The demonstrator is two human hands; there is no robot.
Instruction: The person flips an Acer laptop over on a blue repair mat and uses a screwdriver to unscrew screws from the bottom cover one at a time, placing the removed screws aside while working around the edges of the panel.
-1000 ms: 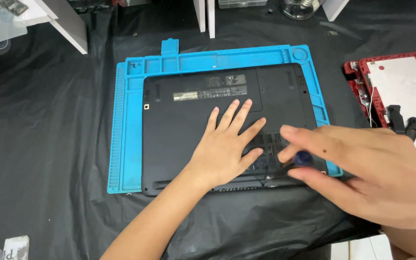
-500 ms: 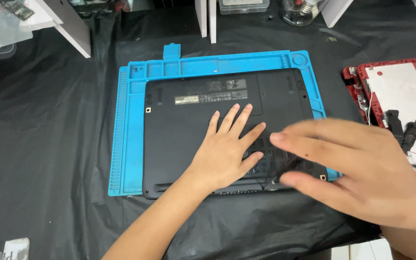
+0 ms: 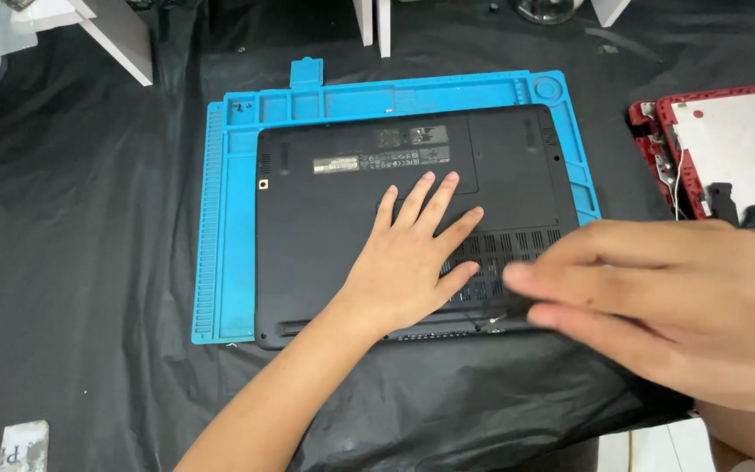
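While the left hand (image 3: pixel 408 267) lies flat on the upturned black laptop (image 3: pixel 334 236), the right hand (image 3: pixel 666 301) reaches in at the machine's near right corner.

Left fingers are spread wide and pressed palm-down on the laptop's underside, just left of the vent grille (image 3: pixel 504 253) and below the labels (image 3: pixel 377 156). The right hand is blurred and close to the camera; its fingers lie close together, pointing left, tips over the laptop's front right edge, and whether they pinch anything I cannot tell. The laptop rests bottom-up on a blue silicone repair mat (image 3: pixel 225 218), which sits on a black plastic sheet (image 3: pixel 72 218) covering the table. Well off to the right lies a red laptop shell (image 3: pixel 718 140) with a white panel inside.
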